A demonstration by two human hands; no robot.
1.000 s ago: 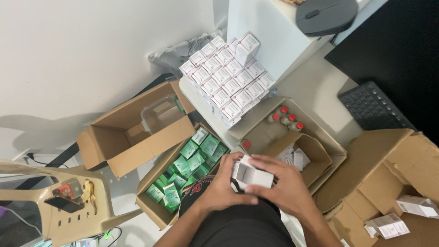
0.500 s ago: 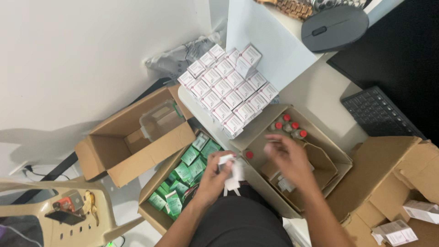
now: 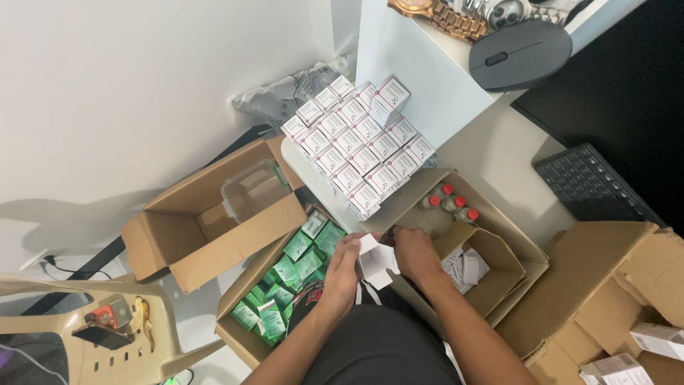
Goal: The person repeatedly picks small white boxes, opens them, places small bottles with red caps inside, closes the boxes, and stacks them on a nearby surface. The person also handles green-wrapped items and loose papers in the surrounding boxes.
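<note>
Fingers of both hands, left (image 3: pixel 342 267) and right (image 3: pixel 415 253), grip a white carton (image 3: pixel 376 261), between green packs (image 3: pixel 288 274) and red-capped vials (image 3: pixel 449 201).

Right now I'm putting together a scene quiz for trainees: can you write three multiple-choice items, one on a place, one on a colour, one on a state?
1. Where do the small green boxes lie?
A. in the open carton left of the hands
B. on the keyboard
C. on the chair

2. What colour are the caps of the small bottles?
A. blue
B. red
C. yellow

3. How is the small white box held?
A. by the left hand alone
B. lying untouched on the table
C. between both hands, flaps open

Answers: 1 A, the green boxes fill the carton beside the left hand. 2 B, the caps show red. 3 C, the left hand and right hand both grip it, flaps spread.
</note>
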